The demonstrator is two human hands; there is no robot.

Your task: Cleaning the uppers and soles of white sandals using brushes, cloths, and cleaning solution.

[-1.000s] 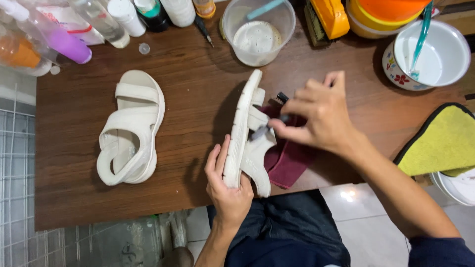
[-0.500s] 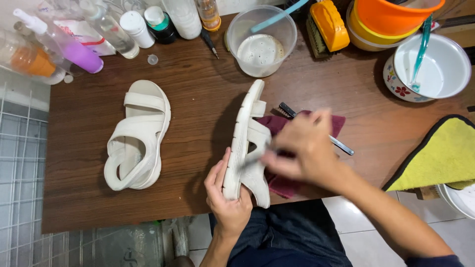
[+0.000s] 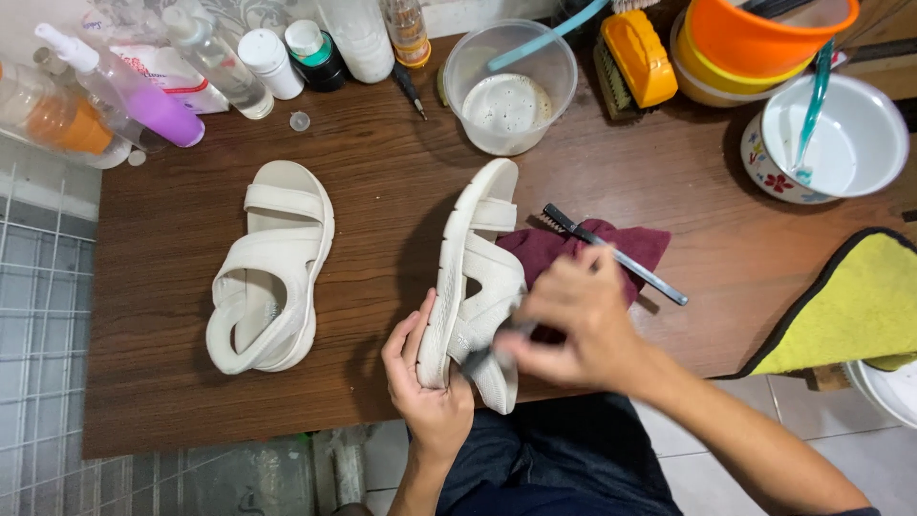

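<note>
The left hand cups the heel end of a cream sandal that stands on its edge near the front of the brown table, palm against the sole and fingers wrapped round it. The right hand is closed round a small dark-handled tool, probably a brush (it is blurred, so its head cannot be made out), pressed against the straps. The sandal looks light, with a thick foam-like sole that should give a little under pressure while keeping its shape; the straps are softer and likely to flex, so the sole's edge is the firmer place to hold, as the left hand does. Its mate lies flat, sole down, to the left and well apart. Just behind the working hand a maroon cloth lies under a thin black brush. Farther back stand a clear tub with a blue stick in it, a row of bottles, a yellow-backed scrubbing brush, orange and yellow bowls, and a white flowered bowl. A yellow mat hangs over the right edge. Nothing stands between the hands and the sandal.
</note>
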